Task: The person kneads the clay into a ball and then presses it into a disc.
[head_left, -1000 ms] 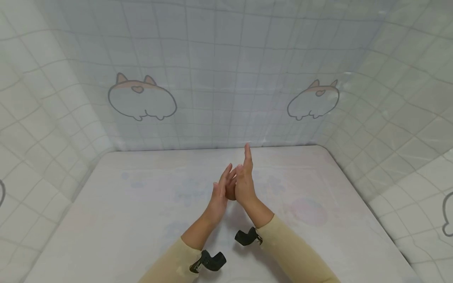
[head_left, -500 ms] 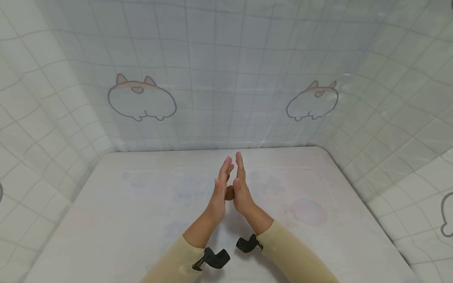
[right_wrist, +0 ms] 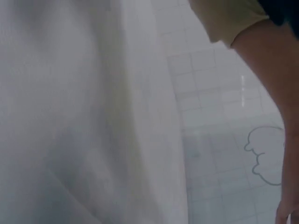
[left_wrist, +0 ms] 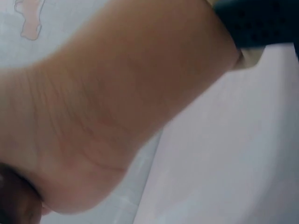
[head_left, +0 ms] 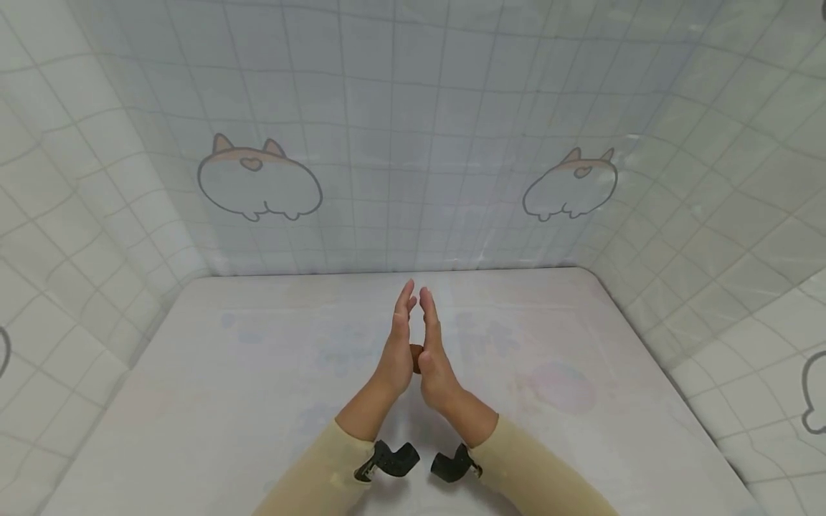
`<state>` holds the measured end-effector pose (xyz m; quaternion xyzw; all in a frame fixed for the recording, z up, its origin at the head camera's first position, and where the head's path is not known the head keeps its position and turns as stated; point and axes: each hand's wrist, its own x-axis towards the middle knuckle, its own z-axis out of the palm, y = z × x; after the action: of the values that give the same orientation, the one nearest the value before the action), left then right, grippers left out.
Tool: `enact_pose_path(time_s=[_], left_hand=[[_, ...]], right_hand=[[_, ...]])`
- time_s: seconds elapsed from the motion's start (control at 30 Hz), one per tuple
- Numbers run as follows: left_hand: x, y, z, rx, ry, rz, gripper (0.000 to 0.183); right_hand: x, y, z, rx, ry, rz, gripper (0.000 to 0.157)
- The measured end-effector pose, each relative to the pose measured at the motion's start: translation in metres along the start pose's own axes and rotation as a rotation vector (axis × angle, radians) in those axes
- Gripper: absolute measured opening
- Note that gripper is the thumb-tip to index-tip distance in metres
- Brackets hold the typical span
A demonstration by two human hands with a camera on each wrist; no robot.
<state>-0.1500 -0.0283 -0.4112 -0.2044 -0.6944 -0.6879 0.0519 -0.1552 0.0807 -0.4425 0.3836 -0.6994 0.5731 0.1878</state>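
Observation:
A small brown, rounded lump [head_left: 416, 358] sits between the two palms in the head view, mostly covered by them. My left hand [head_left: 395, 358] presses it from the left, fingers straight and pointing away from me. From the other side my right hand [head_left: 439, 376] faces it, its fingers likewise straight. The fingertips of both hands lean close together at the top. In the left wrist view, the brown lump [left_wrist: 18, 198] shows dark and shiny beside the heel of the left hand [left_wrist: 70, 158]. Only a sliver of the right hand [right_wrist: 286, 214] enters the right wrist view.
Below the hands lies a white table [head_left: 213, 401] with faint pastel prints. Grid-patterned curtains [head_left: 413, 143] with corgi drawings stand behind it and along both sides. Black camera mounts [head_left: 396, 460] stick inward from both beige sleeves, close to each other.
My right hand has slid back towards me and a little left, while my left hand has shifted slightly forward. Their fingertips now nearly line up, with the brown lump still between the palms.

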Motion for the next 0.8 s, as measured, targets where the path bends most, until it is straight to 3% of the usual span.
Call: enact_pose_path(time_s=[0.2,0.37,0.67,0.8], left_hand=[[0.0,-0.005,-0.002,-0.02,-0.032,-0.074,0.077],[0.0,-0.009,-0.003,0.037,-0.035,-0.123,0.075],[-0.005,-0.019,0.003,0.133,-0.057,-0.153,0.078],[-0.008,-0.018,0.005,0.121,-0.082,-0.149,0.078]], right_hand=[[0.002,-0.01,0.001,0.0,0.02,-0.07,0.092],[0.007,-0.018,0.0,0.006,0.04,-0.099,0.092],[0.014,-0.024,-0.004,0.008,0.067,-0.055,0.091],[0.019,-0.026,-0.007,-0.033,0.072,-0.015,0.092]])
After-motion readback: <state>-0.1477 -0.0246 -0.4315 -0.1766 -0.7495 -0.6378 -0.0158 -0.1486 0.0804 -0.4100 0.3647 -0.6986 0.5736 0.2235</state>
